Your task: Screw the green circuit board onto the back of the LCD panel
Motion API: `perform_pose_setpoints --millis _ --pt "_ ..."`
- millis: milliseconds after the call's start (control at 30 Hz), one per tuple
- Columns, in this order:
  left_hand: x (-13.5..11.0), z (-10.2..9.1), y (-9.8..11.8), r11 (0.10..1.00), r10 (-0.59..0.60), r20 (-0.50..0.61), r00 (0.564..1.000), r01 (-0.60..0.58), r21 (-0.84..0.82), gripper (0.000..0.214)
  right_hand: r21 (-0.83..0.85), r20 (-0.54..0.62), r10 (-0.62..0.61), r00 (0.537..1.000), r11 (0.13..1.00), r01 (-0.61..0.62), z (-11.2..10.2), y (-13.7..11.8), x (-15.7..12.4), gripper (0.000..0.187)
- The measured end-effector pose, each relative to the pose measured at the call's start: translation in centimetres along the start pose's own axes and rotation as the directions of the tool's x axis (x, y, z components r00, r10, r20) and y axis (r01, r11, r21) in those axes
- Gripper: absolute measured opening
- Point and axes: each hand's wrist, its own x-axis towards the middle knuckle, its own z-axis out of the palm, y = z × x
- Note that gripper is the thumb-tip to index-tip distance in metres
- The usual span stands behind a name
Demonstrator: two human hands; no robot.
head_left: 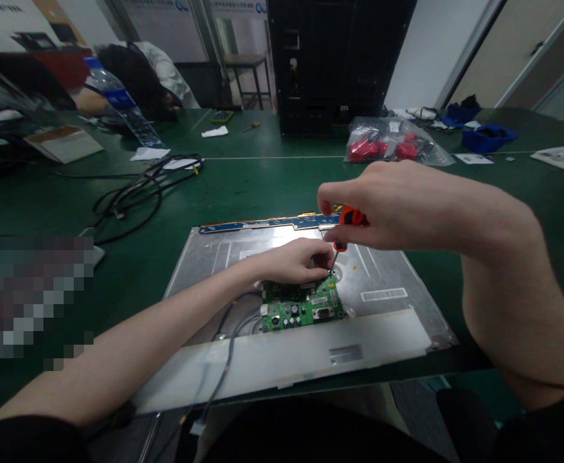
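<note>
The right hand (388,206) grips a screwdriver (352,218) by its handle, tip down at the far right corner of a green board (301,313); there the left hand (294,262) curls its fingers, any pinch unclear. Lying on a metal panel (378,270), the board looks light, stiff and fragile, best held by its edges.

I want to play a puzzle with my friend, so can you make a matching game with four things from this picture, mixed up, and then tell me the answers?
Things:
1. screwdriver
2. circuit board
3. bottle
4. plastic bag

Clues:
A. has a blue cap
B. green, partly covered by the left hand
C. see-through, with red things inside
D. held in the right hand

Right pairs: 1-D, 2-B, 3-A, 4-C
</note>
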Motion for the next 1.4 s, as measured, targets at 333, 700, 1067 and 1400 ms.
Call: perform_pose_setpoints --millis 333,700,1067,1400 --pt "-0.01 0.14 -0.09 1.0 -0.013 0.001 1.0 0.013 -0.019 0.01 -0.022 -0.008 0.02 1.0 1.0 -0.021 0.01 0.02 0.07 0.034" --pt "0.08 0.1 -0.19 0.999 -0.002 0.005 1.0 0.003 -0.034 0.01 -0.008 0.005 0.003 1.0 1.0 -0.003 -0.1 -0.12 -0.14 0.03" --pt "0.13 0.18 -0.41 0.999 0.008 0.003 1.0 -0.008 -0.043 0.009 -0.024 -0.011 0.001 1.0 1.0 -0.002 0.17 -0.14 0.17 0.026" --pt "0.11 0.13 -0.21 1.0 -0.024 0.007 1.0 0.024 -0.014 0.009 -0.043 -0.027 -0.008 1.0 0.999 0.007 0.43 0.12 0.2 0.026"
